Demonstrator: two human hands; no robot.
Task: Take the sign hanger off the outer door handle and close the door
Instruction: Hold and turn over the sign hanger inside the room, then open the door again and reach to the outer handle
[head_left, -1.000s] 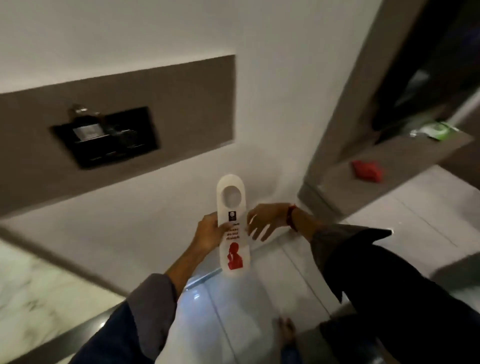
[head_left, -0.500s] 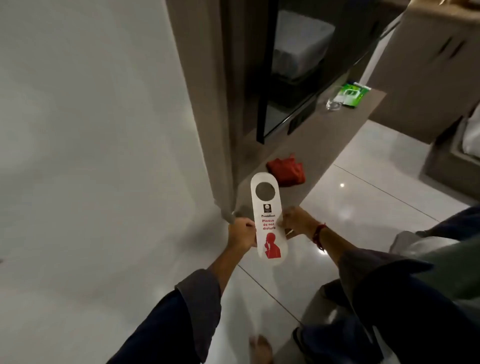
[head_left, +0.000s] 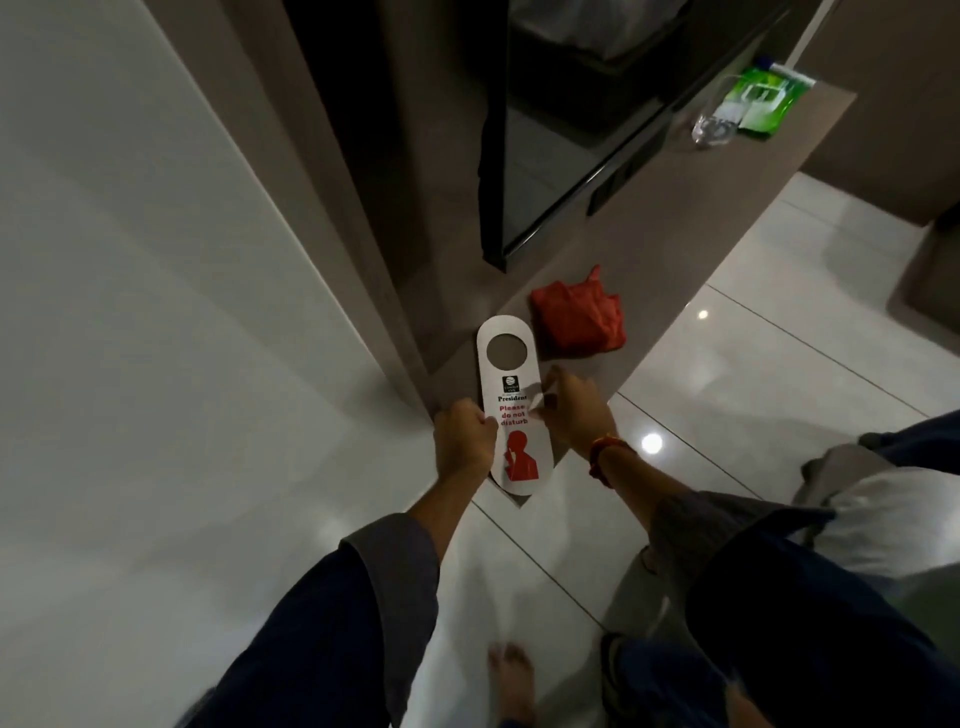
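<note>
The white sign hanger (head_left: 511, 382), with a round hole at its top and red "Please do not disturb" print, is held upright in front of me over the near end of a brown counter. My left hand (head_left: 464, 440) grips its left edge in a fist. My right hand (head_left: 571, 410) pinches its right edge with the fingertips. No door or door handle shows in this view.
A white wall (head_left: 156, 312) fills the left. The brown counter (head_left: 691, 208) runs to the upper right and carries a folded red cloth (head_left: 579, 322), a glass (head_left: 711, 130) and a green packet (head_left: 763, 96). Glossy white floor tiles (head_left: 753, 364) lie to the right. A bare foot (head_left: 511, 680) shows below.
The view has swung right, from a wall panel with a dark switch plate to the counter. Both hands have kept the hanger, now closer to the counter's near end.
</note>
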